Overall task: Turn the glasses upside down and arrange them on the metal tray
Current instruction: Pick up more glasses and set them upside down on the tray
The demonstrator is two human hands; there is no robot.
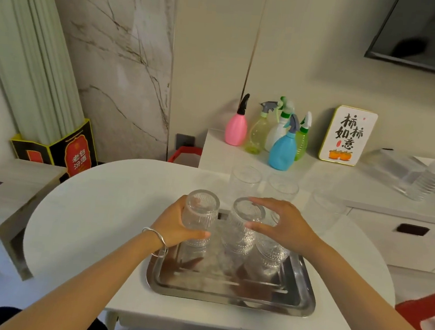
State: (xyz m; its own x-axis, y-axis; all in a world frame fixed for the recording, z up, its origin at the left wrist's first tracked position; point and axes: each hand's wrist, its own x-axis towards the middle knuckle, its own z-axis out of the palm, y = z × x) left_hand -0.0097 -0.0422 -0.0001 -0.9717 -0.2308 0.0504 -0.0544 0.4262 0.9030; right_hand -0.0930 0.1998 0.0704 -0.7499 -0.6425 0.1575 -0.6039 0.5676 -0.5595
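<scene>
left fingers [199, 234] wrap inverted glass [200, 216] over tray [225, 293]; right fingers [254, 225] spread, touching middle glass [241, 233].

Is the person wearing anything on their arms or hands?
Both arms are bare, with no sleeves and no gloves. The left hand has a thin, shiny silver bangle around the wrist. The right hand wears nothing: no ring or watch shows.
</scene>
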